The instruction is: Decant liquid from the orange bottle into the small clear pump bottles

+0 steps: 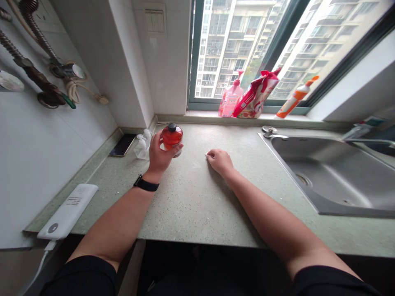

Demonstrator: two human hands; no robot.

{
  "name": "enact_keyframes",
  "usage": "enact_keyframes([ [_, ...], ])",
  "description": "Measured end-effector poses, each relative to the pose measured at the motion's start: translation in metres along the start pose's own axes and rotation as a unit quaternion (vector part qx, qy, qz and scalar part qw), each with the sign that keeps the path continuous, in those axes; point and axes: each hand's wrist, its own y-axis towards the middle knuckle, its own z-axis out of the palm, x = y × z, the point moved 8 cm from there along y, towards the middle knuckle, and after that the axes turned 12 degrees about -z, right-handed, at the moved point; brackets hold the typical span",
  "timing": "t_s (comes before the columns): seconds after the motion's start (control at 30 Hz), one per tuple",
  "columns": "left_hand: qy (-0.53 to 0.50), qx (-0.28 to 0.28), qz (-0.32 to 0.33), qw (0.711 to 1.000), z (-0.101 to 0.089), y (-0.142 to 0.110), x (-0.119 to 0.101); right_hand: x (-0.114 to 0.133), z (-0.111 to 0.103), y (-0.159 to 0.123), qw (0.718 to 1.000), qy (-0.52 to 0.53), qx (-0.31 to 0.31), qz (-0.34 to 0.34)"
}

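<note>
My left hand is wrapped round a rounded clear bottle of red liquid with a black cap. The bottle looks upright, held at or just above the counter; I cannot tell whether its base touches. My right hand rests low on the countertop, fingers curled together. A bit of something white, perhaps tissue, pokes out at its fingertips; most of it is hidden. Between the two hands, a faint smear or wet mark shows on the speckled green-grey countertop.
Left of the bottle lie a crumpled clear plastic bag and a phone. A white power bank with a cable sits at the counter's left edge. To the right is a steel sink. A pink pump bottle, red pouch and orange-white bottle line the sill.
</note>
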Motion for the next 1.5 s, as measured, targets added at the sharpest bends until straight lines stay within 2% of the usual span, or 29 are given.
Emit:
enact_keyframes([
  [0.17, -0.004, -0.015, -0.014, 1.000, -0.005, 0.003, 0.003, 0.072, 0.030, 0.001, 0.994, 0.052, 0.056, -0.081],
  [0.27, -0.006, -0.030, -0.020, 0.999, -0.008, 0.005, 0.005, 0.100, 0.033, 0.002, 0.983, 0.092, 0.083, -0.137],
  [0.37, -0.010, -0.036, -0.018, 0.999, -0.011, 0.006, 0.004, 0.088, 0.013, 0.020, 0.986, 0.099, 0.043, -0.127],
  [0.43, -0.014, -0.041, -0.015, 0.999, -0.013, 0.007, 0.003, 0.065, -0.009, 0.037, 0.991, 0.090, -0.046, -0.089],
  [0.47, -0.015, -0.044, -0.015, 0.999, -0.014, 0.007, 0.003, 0.054, -0.015, 0.045, 0.992, 0.075, -0.070, -0.074],
  [0.53, -0.017, -0.050, -0.012, 0.999, -0.016, 0.007, 0.002, 0.041, -0.011, 0.058, 0.996, 0.044, -0.059, -0.049],
  [0.6, -0.020, -0.049, -0.010, 0.999, -0.016, 0.006, 0.001, 0.039, 0.004, 0.065, 0.998, 0.037, -0.032, -0.041],
  [0.7, -0.018, -0.045, -0.011, 0.999, -0.015, 0.006, 0.002, 0.055, 0.032, 0.068, 0.997, 0.048, 0.014, -0.054],
  [0.8, -0.010, -0.044, -0.009, 0.999, -0.014, 0.006, 0.005, 0.086, 0.051, 0.059, 0.991, 0.074, 0.057, -0.097],
  [0.9, 0.003, -0.044, -0.007, 0.999, -0.012, 0.006, 0.009, 0.115, 0.054, 0.031, 0.976, 0.112, 0.102, -0.156],
  [1.0, 0.017, -0.042, -0.005, 0.999, -0.010, 0.006, 0.016, 0.126, 0.043, -0.008, 0.955, 0.154, 0.146, -0.208],
  [1.07, 0.026, -0.038, -0.001, 0.999, -0.008, 0.006, 0.021, 0.121, 0.029, -0.031, 0.930, 0.215, 0.169, -0.244],
  [1.1, 0.031, -0.036, 0.000, 0.999, -0.006, 0.006, 0.024, 0.112, 0.019, -0.038, 0.924, 0.245, 0.156, -0.250],
  [1.17, 0.041, -0.032, -0.002, 0.999, -0.003, 0.006, 0.032, 0.083, -0.006, -0.043, 0.934, 0.262, 0.085, -0.227],
  [1.27, 0.062, -0.031, -0.014, 0.997, 0.003, 0.007, 0.045, 0.033, -0.030, -0.041, 0.955, 0.255, -0.011, -0.148],
  [1.37, 0.093, -0.030, -0.035, 0.995, 0.008, 0.009, 0.056, 0.005, -0.033, -0.039, 0.962, 0.254, -0.051, -0.090],
  [1.5, 0.099, -0.055, -0.042, 0.993, 0.010, 0.012, 0.064, 0.000, -0.019, -0.039, 0.948, 0.313, -0.038, -0.044],
])
